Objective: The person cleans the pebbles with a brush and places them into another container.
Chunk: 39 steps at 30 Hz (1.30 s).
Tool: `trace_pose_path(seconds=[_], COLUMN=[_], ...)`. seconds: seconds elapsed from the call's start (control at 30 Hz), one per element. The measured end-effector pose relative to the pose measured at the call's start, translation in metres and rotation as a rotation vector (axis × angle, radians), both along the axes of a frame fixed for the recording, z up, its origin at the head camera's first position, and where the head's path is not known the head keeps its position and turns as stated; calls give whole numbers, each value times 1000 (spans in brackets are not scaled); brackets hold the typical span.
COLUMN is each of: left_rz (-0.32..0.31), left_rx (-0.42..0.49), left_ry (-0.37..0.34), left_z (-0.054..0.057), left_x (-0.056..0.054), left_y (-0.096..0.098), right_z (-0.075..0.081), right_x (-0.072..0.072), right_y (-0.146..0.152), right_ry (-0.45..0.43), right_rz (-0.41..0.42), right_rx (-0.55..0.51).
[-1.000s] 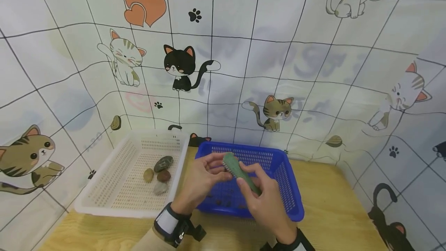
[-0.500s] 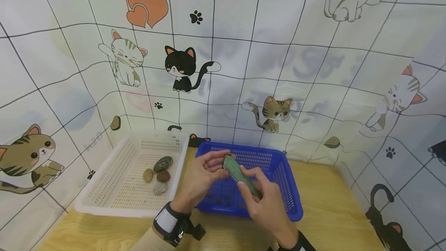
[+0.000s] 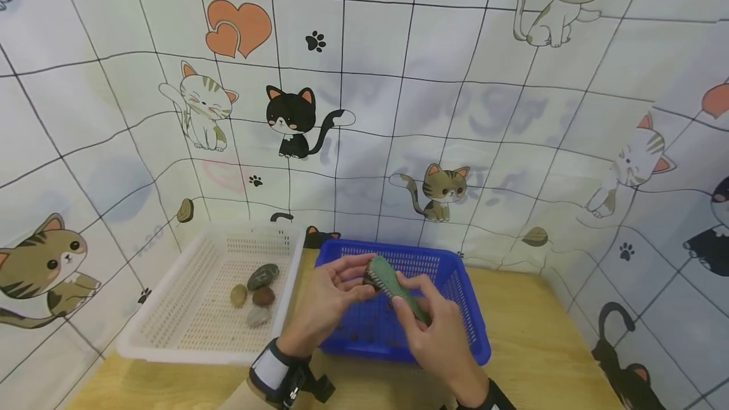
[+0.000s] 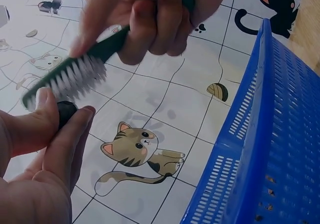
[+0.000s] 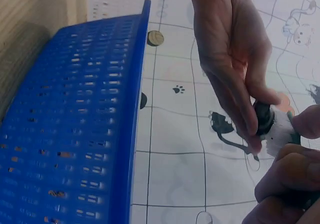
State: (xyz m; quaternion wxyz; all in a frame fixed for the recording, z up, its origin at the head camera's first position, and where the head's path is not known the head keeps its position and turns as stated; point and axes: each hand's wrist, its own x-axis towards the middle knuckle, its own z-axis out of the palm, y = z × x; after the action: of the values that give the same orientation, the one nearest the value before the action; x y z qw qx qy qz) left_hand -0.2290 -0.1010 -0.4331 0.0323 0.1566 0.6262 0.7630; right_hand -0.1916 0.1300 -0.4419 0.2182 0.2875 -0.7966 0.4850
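My right hand (image 3: 441, 321) grips a green brush (image 3: 393, 285) by its handle, over the blue basket. Its white bristles (image 4: 75, 79) face toward my left hand (image 3: 324, 299). Between thumb and fingertips, the left hand pinches a small dark stone (image 4: 66, 112), seen in both wrist views. Bristles lie against the stone in the right wrist view, where the brush's green back is mostly hidden by my right fingers (image 5: 295, 171). In the head view only a bit of the stone shows beside the brush head.
Below the hands stands a blue perforated basket (image 3: 478, 328) with several small dark pieces in its bottom. To the left, a white basket (image 3: 131, 337) holds several stones (image 3: 263, 277). Both stand on a wooden table (image 3: 529, 334), backed by a cat-patterned sheet (image 3: 364, 112).
The brush head has shifted and turned over the left fingertips, so its bristles and the dark stone show more. Both hands keep their holds. The head view has tilted slightly.
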Motion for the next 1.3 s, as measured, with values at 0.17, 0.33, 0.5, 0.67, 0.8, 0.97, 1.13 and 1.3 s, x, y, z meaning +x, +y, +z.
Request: trace_pose_path(seconds=[0.17,0.33,0.5,0.67,0.8,0.97,1.13,1.3], left_rz=[-12,-18,-51,-53,-96,-116,-145,-113], left_rx=[-30,-60,-45,-2,43,52,88,-11], left_ry=[28,33,37,50,74,66,70,74], left_z=[-1,-1,-3,-3,-2,-1,-1,-3], left_x=[3,2,2,1,0,2,4,9], left_y=[-2,-2,-2,-7,-11,-15,-17,-29], right_z=[-1,4,-2,-6,-6,-5,-3,-2], right_x=[5,-5,-1,10,14,15,14,13], right_y=[-7,-6,5,13,18,18,12,8], right_ry=[71,93,42,-16,-23,-9,4,-6], right_rz=[-9,-60,-81,-110,-116,-87,-53,-56], right_rx=[45,25,27,46,3,-49,-61,-80])
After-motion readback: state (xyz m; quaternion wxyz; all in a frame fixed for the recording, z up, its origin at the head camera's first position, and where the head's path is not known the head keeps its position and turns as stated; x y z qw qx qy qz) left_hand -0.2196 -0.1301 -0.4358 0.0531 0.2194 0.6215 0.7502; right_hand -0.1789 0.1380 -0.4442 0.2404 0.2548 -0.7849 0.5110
